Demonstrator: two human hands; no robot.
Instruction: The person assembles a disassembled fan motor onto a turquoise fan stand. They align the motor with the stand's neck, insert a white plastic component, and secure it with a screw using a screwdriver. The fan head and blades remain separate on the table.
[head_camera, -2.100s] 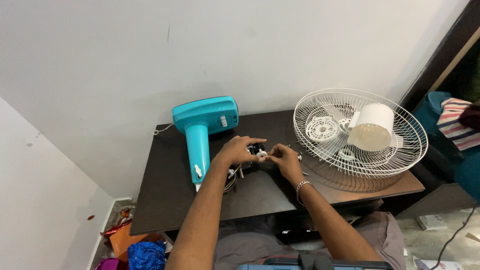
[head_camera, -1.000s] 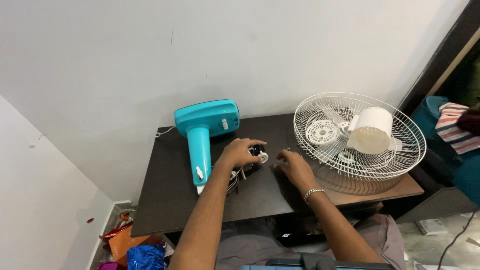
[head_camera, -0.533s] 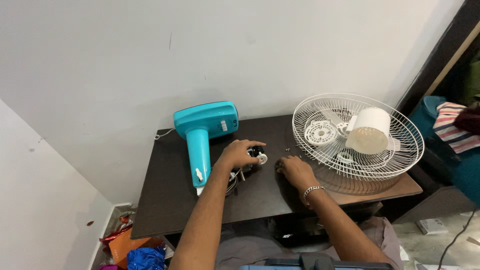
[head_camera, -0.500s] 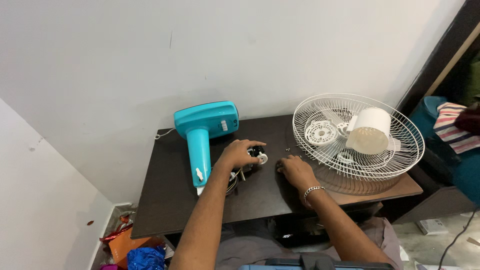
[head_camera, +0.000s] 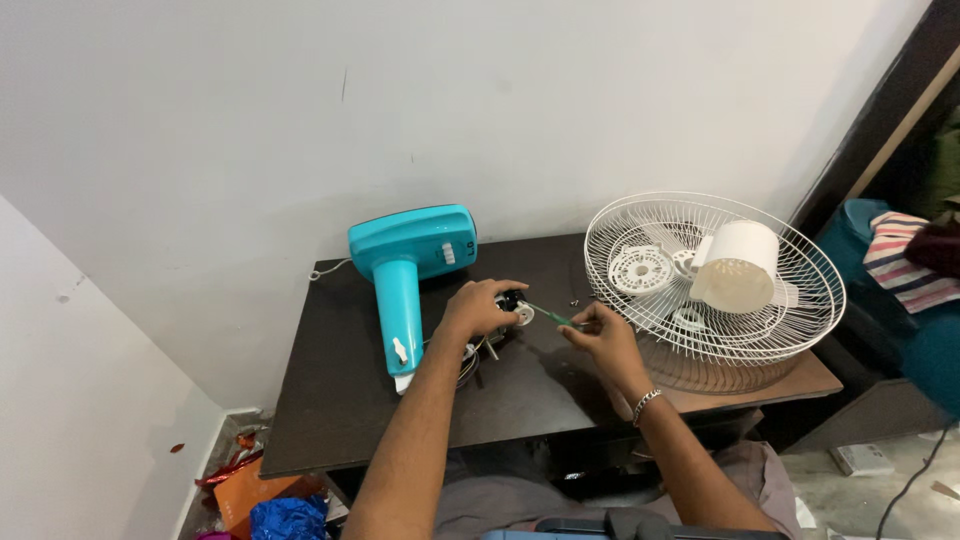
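Left hand (head_camera: 478, 310) grips motor part (head_camera: 512, 305); right hand (head_camera: 600, 335) pinches screwdriver (head_camera: 548, 316) — teal stand (head_camera: 405, 270) (leftward), grille (head_camera: 715, 275) rightward.

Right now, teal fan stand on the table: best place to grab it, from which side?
Probably the narrow neck, from its free left side. It lies flat, slim enough to wrap; the boxy base is wider, and the left hand crowds the right.

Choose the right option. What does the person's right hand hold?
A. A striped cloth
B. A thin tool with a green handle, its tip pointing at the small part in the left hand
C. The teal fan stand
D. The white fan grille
B: the right hand pinches a thin green-handled tool whose tip reaches toward the small black and white part gripped by the left hand.
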